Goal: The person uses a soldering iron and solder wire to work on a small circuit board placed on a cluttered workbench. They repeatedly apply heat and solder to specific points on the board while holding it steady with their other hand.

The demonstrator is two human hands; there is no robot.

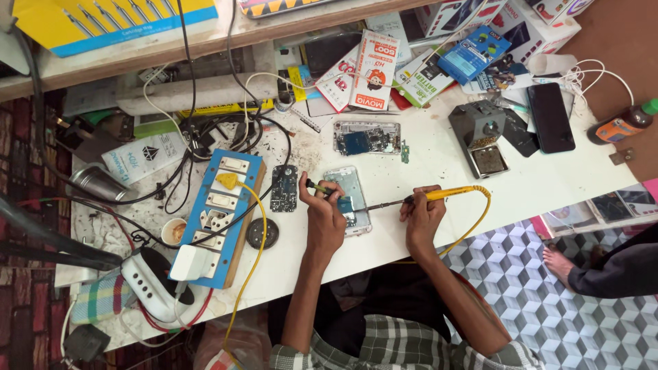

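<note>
- Gripping a yellow soldering iron (pixel 439 196), the right hand (pixel 421 218) is seen.
- Small tool (pixel 319 188) is pinched by the left hand (pixel 324 218).
- Opened phone (pixel 349 199) is partly hidden by both.

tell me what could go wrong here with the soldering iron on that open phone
1. The soldering iron in the right hand has its tip close to the left hand, which steadies the open phone with a small tool: a slip might burn fingers.
2. Its yellow cord hangs over the table edge and could snag.
</note>
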